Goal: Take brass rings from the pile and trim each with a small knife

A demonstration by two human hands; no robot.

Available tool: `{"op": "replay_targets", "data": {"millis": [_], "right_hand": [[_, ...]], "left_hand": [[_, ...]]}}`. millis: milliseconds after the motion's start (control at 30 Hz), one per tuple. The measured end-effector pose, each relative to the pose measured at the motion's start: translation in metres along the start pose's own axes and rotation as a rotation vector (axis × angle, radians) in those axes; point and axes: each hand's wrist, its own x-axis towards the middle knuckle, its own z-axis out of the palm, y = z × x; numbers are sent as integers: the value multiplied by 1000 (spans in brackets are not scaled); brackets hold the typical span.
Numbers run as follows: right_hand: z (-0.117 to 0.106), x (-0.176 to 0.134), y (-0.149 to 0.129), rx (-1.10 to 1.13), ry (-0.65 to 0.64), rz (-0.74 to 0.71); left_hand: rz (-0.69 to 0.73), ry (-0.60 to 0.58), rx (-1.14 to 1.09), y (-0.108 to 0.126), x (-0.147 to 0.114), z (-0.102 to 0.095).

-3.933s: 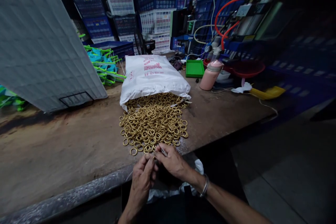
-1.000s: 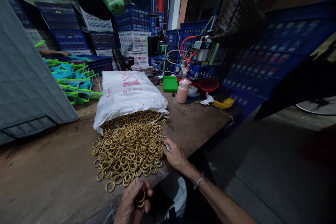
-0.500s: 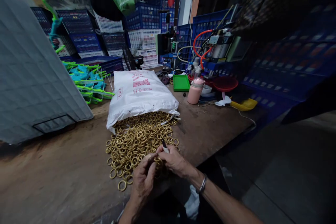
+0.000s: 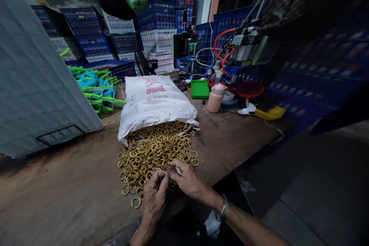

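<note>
My left hand (image 4: pixel 155 191) is closed in a pinch at the near edge of a heap of brass-coloured metal rings (image 4: pixel 155 153). A ring (image 4: pixel 167 175) appears between its thumb and forefinger, mostly hidden by the fingers. My right hand (image 4: pixel 188 180) wears a silver bangle (image 4: pixel 223 208) at the wrist and meets the left at the fingertips. It grips a small, flat, grey blade-like tool (image 4: pixel 179 170), largely covered by the fingers. Rings spill from the open mouth of a white sack (image 4: pixel 157 102) with red print, lying behind the hands.
Left of the sack stand a pale padded panel (image 4: pixel 43 84) and green-and-blue plastic pieces (image 4: pixel 100 90). Behind and right are a green tray (image 4: pixel 200 89), a pink bottle (image 4: pixel 215 99), a red dish (image 4: pixel 250 90) and a yellow scoop (image 4: pixel 271 113). Stacked crates (image 4: pixel 158 40) line the back.
The grey tool in my right hand has tipped down, its dark end no longer standing up. My right hand has turned further over toward the left fingertips. The view has shifted slightly.
</note>
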Motion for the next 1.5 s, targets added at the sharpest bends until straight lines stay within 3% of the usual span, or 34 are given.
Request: {"op": "replay_targets", "data": {"millis": [167,367,733,867,1100,1333,1500], "right_hand": [[7,2,-1,75,-33,98],[8,2,2,185,-43,126],[7,0,-3,130,-46,118],[9,-7,2,-137,32,9],[13,-18,1,-525,-85,-86],[4,-13,-4,-609,-183,-13],[-3,-5,6,-517,-39,36]], "left_hand": [[-261,-35,-227,-2,-4,2],[-358,-64,-342,-4,-8,0],[-364,-116,-393,-4,-13,-3],[-352,-84,-409,-7,-14,-2],[-267,-76,-424,-15,-15,-2],[-197,-43,-300,-2,-22,-4],[-265,-156,-401,8,-29,-4]]}}
